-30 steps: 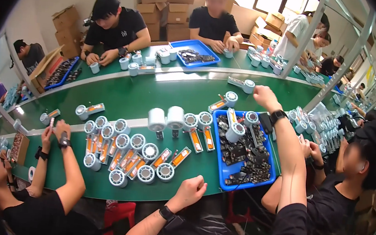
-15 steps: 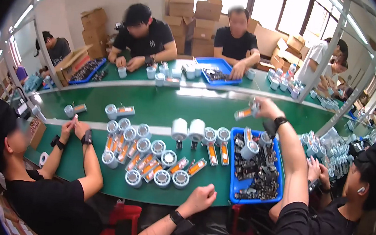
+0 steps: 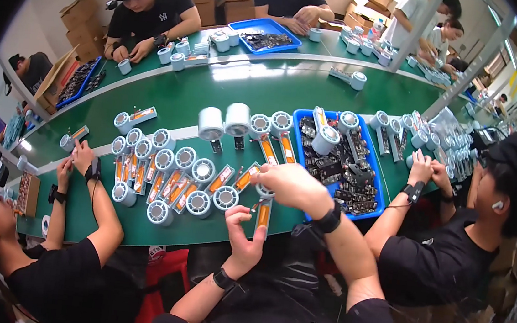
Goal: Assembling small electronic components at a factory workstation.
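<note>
In front of me is a light-blue handheld fan body (image 3: 263, 214) with an orange battery in its handle. My right hand (image 3: 296, 189) is closed around its round head, which the fingers partly cover. My left hand (image 3: 242, 242) is open beside the handle, thumb and forefinger apart, close to small wires at its side. Whether the left fingertips touch the handle, I cannot tell. To the left, several similar fan bodies (image 3: 198, 204) lie grouped on the green table. Two large white cylinders (image 3: 237, 120) stand behind them.
A blue tray (image 3: 381, 207) holds dark electronic parts and some fan bodies. Beyond the metal edge runs a green belt (image 3: 216, 84), with another fan body (image 3: 358, 80) on it. Co-workers sit close at my left and right, and others work across the belt.
My right hand has come back from over the belt to in front of me with a fan body. My left hand has unclenched and moved beside it. The view has shifted.
</note>
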`<state>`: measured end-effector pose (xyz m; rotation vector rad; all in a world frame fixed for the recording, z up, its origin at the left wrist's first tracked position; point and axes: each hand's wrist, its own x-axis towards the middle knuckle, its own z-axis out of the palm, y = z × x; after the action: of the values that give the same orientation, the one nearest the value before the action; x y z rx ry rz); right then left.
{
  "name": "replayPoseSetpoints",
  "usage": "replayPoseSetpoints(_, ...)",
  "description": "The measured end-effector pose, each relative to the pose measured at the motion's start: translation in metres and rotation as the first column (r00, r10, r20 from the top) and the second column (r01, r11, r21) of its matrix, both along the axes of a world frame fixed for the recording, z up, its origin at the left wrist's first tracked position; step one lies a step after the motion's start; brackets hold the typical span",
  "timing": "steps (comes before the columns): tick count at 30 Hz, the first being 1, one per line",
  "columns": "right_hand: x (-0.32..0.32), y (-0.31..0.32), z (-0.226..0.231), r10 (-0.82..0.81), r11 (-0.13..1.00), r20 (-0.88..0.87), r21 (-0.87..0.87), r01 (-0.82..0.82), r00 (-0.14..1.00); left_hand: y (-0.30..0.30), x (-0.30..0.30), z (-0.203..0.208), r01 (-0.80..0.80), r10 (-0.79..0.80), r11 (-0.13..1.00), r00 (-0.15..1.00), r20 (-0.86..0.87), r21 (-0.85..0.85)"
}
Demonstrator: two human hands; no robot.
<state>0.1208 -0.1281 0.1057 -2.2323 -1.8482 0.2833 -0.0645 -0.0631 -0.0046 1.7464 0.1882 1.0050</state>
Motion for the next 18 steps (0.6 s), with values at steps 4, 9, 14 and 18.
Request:
replayPoseSetpoints(4, -0.021, -0.009, -0.023, -0.061, 0.993, -0.014, 0.102, 0.062, 0.998, 0.005, 0.003, -0.004, 0.050, -0.037, 0.996, 0.985, -0.168, 0.068)
replayPoseSetpoints(9, -0.001, -0.046, -0.007, -0.284, 0.834, -0.238, 0.416, 0.361, 0.929, 0.010, -0.006, -0.016, 0.031, -0.023, 0.999, 0.978, -0.208, 0.032)
replayPoseSetpoints(14, 0.089, -0.095, -0.030, -0.893, 0.379, 0.003, 0.545, 0.747, 0.451, 0.007, -0.003, -0.019, 0.067, -0.064, 0.998, 0.981, -0.184, 0.009)
replayPoseSetpoints(18, 0.147, -0.106, -0.060, -0.939, 0.343, 0.125, 0.346, 0.873, 0.320, 0.008, 0.000, -0.017, 0.126, -0.118, 0.992, 0.973, -0.200, 0.028)
